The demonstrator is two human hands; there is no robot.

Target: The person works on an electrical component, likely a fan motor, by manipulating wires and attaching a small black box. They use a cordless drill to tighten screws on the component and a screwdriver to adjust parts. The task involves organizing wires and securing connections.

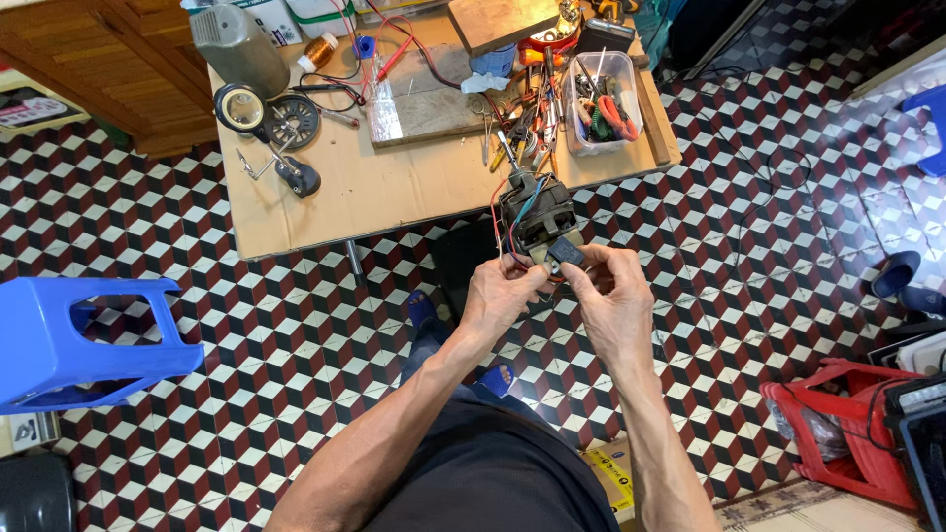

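Seated over a tiled floor, a person's left hand (498, 291) steadies the motor (532, 212) w/ wires while right hand (611, 286) fingers pinch its small black block (567, 251), a grip best kept firm & close.

A single head-worn camera looks steeply down from above the person's own forearms, close to both hands at frame centre, facing forward over a low workbench (394, 197) and patterned tile floor (296, 345).
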